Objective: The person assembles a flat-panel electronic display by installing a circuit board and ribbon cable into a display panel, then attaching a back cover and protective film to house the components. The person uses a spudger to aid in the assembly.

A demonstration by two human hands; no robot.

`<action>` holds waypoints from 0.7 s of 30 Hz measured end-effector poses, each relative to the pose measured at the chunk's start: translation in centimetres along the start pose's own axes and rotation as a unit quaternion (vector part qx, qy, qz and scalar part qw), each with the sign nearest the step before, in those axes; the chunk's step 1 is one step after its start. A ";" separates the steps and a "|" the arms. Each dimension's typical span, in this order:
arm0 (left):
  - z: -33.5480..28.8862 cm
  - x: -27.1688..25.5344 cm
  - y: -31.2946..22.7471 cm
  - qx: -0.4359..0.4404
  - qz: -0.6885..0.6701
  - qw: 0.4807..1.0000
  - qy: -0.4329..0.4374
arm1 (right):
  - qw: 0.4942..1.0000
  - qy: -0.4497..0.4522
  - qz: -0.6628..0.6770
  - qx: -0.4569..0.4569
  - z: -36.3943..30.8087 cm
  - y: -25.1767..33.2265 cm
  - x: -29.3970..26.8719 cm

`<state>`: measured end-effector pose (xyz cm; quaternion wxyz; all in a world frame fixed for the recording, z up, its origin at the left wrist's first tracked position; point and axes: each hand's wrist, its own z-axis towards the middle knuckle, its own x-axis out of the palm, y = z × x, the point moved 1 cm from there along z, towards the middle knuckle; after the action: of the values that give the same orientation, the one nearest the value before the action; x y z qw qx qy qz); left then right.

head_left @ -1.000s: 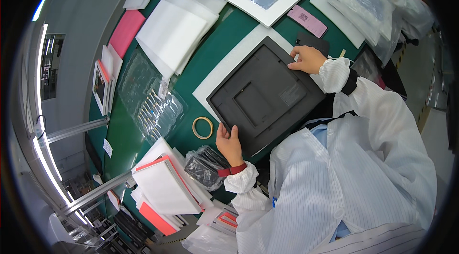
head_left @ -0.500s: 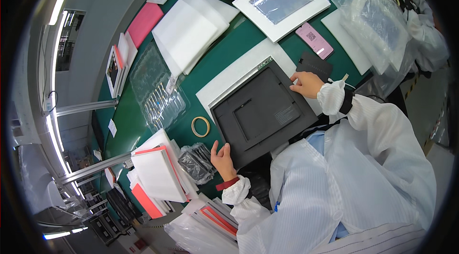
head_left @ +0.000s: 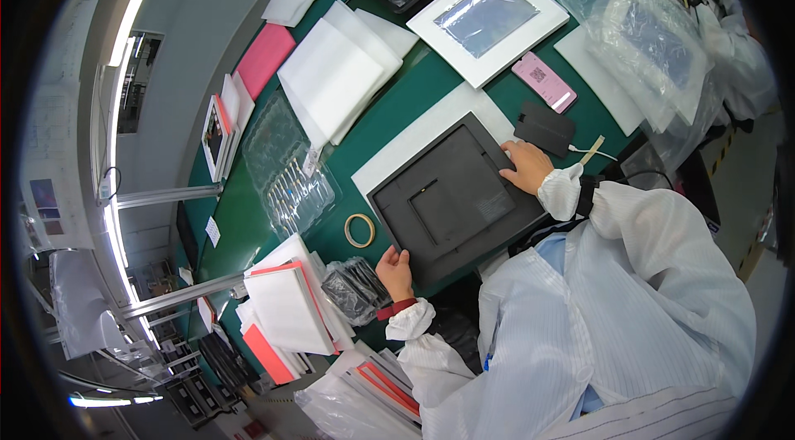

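A black rectangular back cover with a raised square recess in its middle lies in front of me. Part of it rests over a white foam sheet on the green table. My left hand grips its near left edge, thumb on top and fingers curled at the side. On the opposite edge, my right hand holds the cover, its fingertips on the rim. Whatever lies beneath the cover is hidden.
A white-framed screen, a pink phone and a black box with a cable lie beyond. At left are a tape roll, a clear tray of small parts and bagged black pieces. A co-worker's sleeve shows far right.
The cover has come down at its far edge, over a silver strip and green circuit board that showed there before. Both hands have stayed on its edges. The whole view has shifted slightly.
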<state>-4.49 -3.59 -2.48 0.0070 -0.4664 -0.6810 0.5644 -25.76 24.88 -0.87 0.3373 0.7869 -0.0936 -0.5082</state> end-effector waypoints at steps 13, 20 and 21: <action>-7.2 -3.8 -11.5 -0.016 -0.184 0.973 0.135 | 0.925 0.147 -0.001 -0.351 -9.1 9.4 0.6; -6.6 -1.7 -14.2 0.101 -0.297 0.928 0.200 | 0.917 -0.050 0.322 -0.229 -10.9 8.4 -0.3; -4.4 -1.6 -12.1 0.108 -0.248 0.955 0.124 | 0.915 -0.057 0.338 -0.214 -11.1 8.8 -0.6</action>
<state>-8.87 -0.38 9.31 0.2814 -0.3451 -0.7042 0.5531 -14.74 23.35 7.88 0.6438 0.5867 -0.2620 -0.4156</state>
